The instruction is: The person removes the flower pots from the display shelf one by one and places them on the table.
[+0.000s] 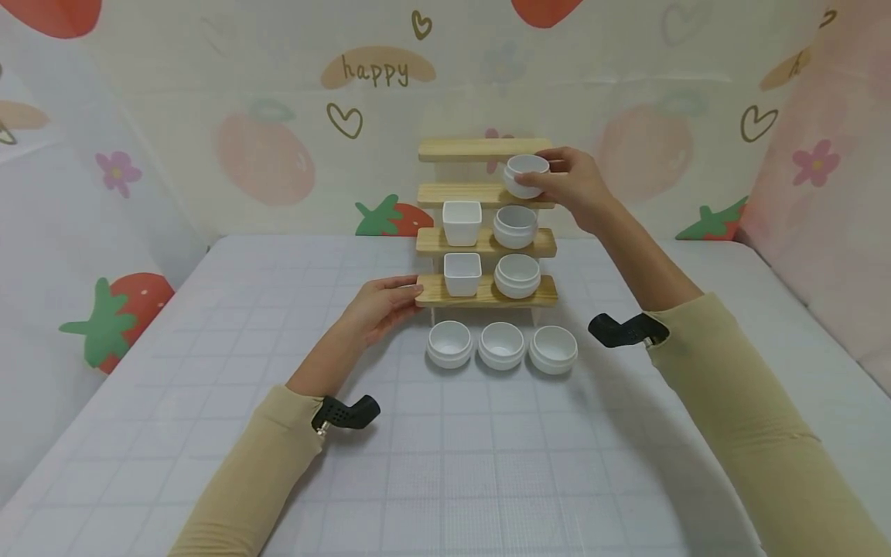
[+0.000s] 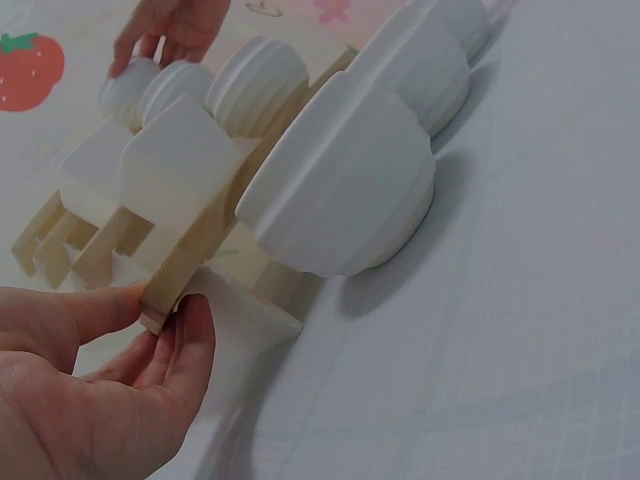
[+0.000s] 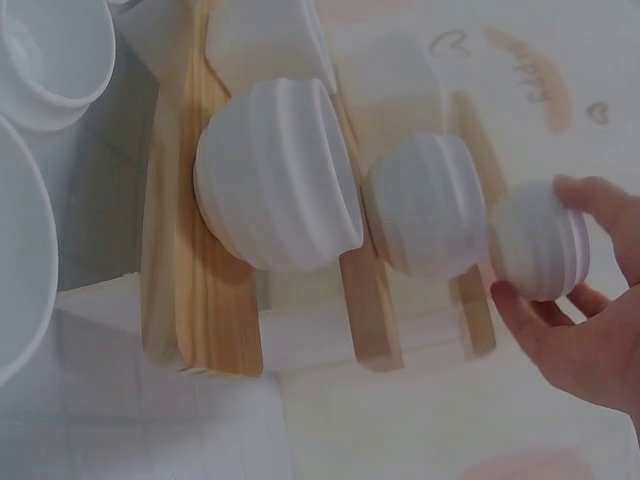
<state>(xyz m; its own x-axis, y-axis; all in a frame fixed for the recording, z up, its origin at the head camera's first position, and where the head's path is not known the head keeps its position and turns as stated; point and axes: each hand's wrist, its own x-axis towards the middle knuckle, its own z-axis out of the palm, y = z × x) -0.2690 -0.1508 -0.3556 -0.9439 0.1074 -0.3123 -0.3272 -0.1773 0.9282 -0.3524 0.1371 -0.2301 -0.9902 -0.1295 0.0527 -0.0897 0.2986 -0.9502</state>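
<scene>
In the head view, my right hand [image 1: 581, 186] pinches a white bowl [image 1: 522, 169] at one o'clock, by the third shelf [image 1: 462, 193] up; my left hand [image 1: 381, 308] grips the lowest shelf [image 1: 487, 294] at eight. Left wrist: my fingers [image 2: 190, 365] clasp that shelf's end, eight o'clock. Right wrist: bowl held, three o'clock.

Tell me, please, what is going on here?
Someone's right hand holds a round white cup at the second shelf from the top of a tiered stand; I cannot tell whether it rests there. The left hand grips the left end of the lowest shelf. That shelf and the one above each carry a square cup and a round cup. Three more round cups stand in a row on the table, in front of the stand.
</scene>
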